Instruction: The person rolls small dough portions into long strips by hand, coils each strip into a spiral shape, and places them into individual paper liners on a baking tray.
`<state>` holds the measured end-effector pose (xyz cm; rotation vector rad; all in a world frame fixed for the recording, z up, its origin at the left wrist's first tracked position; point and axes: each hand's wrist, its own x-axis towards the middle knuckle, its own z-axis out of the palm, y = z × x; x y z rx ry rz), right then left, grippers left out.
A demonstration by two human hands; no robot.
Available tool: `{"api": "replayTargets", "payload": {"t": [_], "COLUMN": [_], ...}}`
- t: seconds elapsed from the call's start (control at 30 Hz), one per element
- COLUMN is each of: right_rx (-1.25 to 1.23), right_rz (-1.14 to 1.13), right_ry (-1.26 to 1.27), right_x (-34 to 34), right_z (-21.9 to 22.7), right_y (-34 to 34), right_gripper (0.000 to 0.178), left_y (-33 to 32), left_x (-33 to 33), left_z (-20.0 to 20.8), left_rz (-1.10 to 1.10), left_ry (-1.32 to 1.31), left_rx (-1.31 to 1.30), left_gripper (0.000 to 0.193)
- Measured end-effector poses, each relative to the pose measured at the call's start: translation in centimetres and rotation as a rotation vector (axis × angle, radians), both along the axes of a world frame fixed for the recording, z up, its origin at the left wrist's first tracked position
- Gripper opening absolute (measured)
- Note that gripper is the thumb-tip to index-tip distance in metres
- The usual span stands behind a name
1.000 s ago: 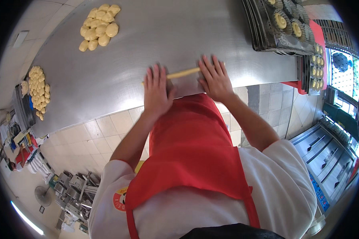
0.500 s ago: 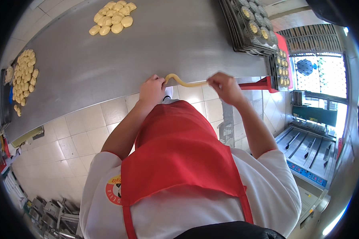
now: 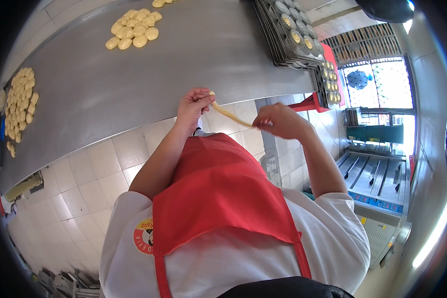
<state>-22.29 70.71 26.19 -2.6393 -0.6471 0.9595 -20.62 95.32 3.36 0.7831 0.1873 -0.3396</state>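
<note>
A thin strip of yellow dough (image 3: 231,115) stretches in the air between my hands, just off the front edge of the metal table. My left hand (image 3: 194,105) pinches one end between thumb and fingers, with a small tip of dough poking up past them. The other end is held by my right hand (image 3: 279,120), lower and closer to my body, its fingers partly hidden behind the back of the hand. A cluster of smooth dough pieces (image 3: 134,27) lies on the far part of the table. Smaller dough pieces (image 3: 22,102) are heaped at its left end.
The steel table (image 3: 193,54) spans the far side. At its right end are stacked trays (image 3: 293,35) of fluted metal moulds, some filled with dough. More filled moulds (image 3: 330,82) stand by a red rack (image 3: 303,105). A metal machine (image 3: 375,174) is on the right.
The dough strip has gone from a curvy line to a nearly straight slope. My right hand has moved down and closer to me, and my left hand has turned palm more upward.
</note>
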Motion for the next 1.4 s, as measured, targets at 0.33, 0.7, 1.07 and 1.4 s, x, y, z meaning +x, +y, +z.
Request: {"api": "replayTargets", "payload": {"t": [0.33,0.7,1.07,1.4], "right_rx": [0.287,0.285,0.798,1.223], "right_rz": [0.181,0.173,-0.803,-1.120], "right_ry": [-0.685,-0.048,-0.054,0.033], "right_x": [3.2,-2.7,8.2,25.0], "right_z": [16.7,7.8,-0.5,-3.3], "right_y": [4.8,1.9,-7.3,-24.9], "right_gripper": [0.013,0.013,0.029,0.036], "left_y": [-2.2,-5.0,-9.2,-26.9], "left_x": [2.7,2.4,10.1,30.7], "left_z": [9.3,10.0,12.3,16.3], "left_rz": [-0.441,-0.225,-0.486,-0.427], "left_ry": [-0.580,-0.428,-0.080,-0.100], "left_rx": [0.372,-0.260,-0.358,0.196], "left_gripper": [0.034,0.027,0.024,0.038]}}
